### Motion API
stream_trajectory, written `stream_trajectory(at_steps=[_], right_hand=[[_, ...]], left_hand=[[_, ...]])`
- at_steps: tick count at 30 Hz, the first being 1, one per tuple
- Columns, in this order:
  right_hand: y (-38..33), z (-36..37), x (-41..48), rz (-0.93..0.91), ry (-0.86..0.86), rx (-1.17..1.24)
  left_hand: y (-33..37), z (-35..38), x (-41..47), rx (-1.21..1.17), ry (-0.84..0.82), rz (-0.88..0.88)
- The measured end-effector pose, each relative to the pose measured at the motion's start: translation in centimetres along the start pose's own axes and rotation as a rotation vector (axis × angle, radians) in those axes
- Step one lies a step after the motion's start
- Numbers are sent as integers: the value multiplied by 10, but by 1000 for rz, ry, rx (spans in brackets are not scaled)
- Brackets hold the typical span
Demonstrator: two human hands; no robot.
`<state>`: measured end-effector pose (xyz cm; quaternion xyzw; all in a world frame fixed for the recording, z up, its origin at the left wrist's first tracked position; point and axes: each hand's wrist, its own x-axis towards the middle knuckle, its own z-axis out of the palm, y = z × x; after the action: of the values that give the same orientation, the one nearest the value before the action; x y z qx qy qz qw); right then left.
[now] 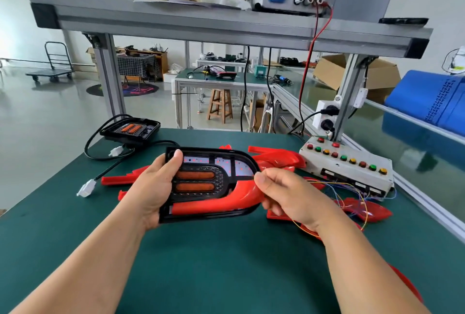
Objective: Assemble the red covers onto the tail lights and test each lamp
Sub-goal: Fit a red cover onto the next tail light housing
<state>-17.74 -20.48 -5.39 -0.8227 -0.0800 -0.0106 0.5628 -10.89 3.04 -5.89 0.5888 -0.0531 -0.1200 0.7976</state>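
One cover (226,200) looks half-seated: left hand (153,187) grips lamp (196,169), right hand (284,195) pinches cover's right end; next, probably press it flush.

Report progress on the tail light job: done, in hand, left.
Done: nothing visibly finished. In hand: the left hand grips a tail light while the right hand pinches a red cover against its lower edge, not yet seated. Left: the second tail light at the back shows no red cover, spare covers lie on the mat, and testing at the button box remains.
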Motion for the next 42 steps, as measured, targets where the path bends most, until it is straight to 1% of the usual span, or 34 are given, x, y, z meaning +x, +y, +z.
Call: stream_trajectory(at_steps=[4, 9, 13, 18, 20, 22, 24, 27, 31, 37, 39, 42], right_hand=[[6, 5, 2, 13, 72, -154], [13, 10, 8, 66, 261, -348], [15, 19, 10, 63, 368, -325], [14, 30, 11, 64, 511, -376], [12, 33, 11, 129, 511, -311], [10, 36, 10, 179, 463, -193], [10, 41, 10, 188, 419, -105], [7, 42, 11, 224, 421, 94], [5, 42, 11, 226, 399, 296], [6, 41, 15, 211, 444, 473], [6, 39, 16, 209, 487, 523], [8, 33, 17, 220, 543, 548]], left_hand=[[-2, -1, 1, -10, 8, 1], [-5, -2, 5, -10, 40, 9], [-5, -4, 8, 3, 76, 13], [-4, -8, 10, 5, 93, 19], [-3, -8, 10, -11, 91, 13], [-2, -8, 8, -36, 76, 0], [-2, -6, 7, -53, 66, -3], [-1, -3, 4, -76, 59, -11], [0, 4, -4, -125, 12, -25], [3, 19, -15, -166, -71, 74], [1, 18, -17, -126, -155, 82], [-1, 15, -20, 46, -314, 80]])
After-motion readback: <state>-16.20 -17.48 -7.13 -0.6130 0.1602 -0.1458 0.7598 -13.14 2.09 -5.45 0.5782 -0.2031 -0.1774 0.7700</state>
